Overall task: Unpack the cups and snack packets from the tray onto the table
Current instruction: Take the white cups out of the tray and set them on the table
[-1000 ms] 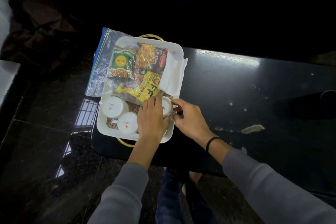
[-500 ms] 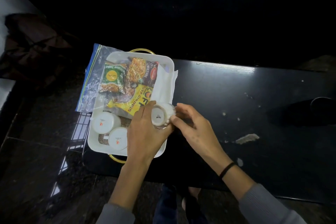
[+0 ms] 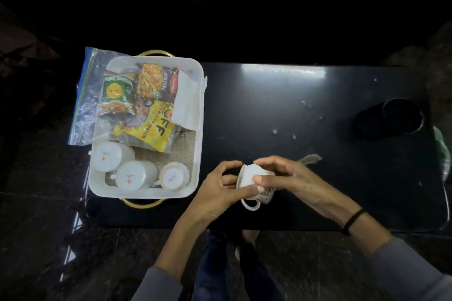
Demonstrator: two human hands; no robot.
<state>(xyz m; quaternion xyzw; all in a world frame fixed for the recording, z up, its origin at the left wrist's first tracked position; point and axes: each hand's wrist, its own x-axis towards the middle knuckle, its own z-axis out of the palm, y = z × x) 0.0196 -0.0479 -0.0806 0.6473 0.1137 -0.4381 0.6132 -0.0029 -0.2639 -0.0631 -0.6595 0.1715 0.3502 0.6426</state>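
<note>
– Dark, glossy worktop [image 3: 318, 149] under you, crumbs scattered on it, and the white tray [image 3: 198, 144] at its left end. Where is the cup?

– Between your two hands, right of the tray and clear of its rim. Your left hand [image 3: 215, 194] and right hand [image 3: 296, 178] both grip the small white cup [image 3: 248, 173], with fingers [image 3: 259, 180] curled round its body. It lies on its side with the handle pointing near, towards you. I cannot tell whether it touches the worktop yet.

– What could go wrong?

– You are pinching it by its smooth sides, not the handle, and it is tilted. If you loosen one hand before it stands upright, it could roll or knock on the hard top. You are also close to the near edge, so set it further in. Three more cups [image 3: 133, 175] sit upside down in the tray's near end. The snack packets [image 3: 146, 110] lie across the far end, with a clear bag [image 3: 83, 105] hanging over the left rim. Drag those out carelessly and they may sweep the cups.

– And half a second ago?

– You held the cup over the tray's near right corner. It has since travelled right, off the tray.
</note>
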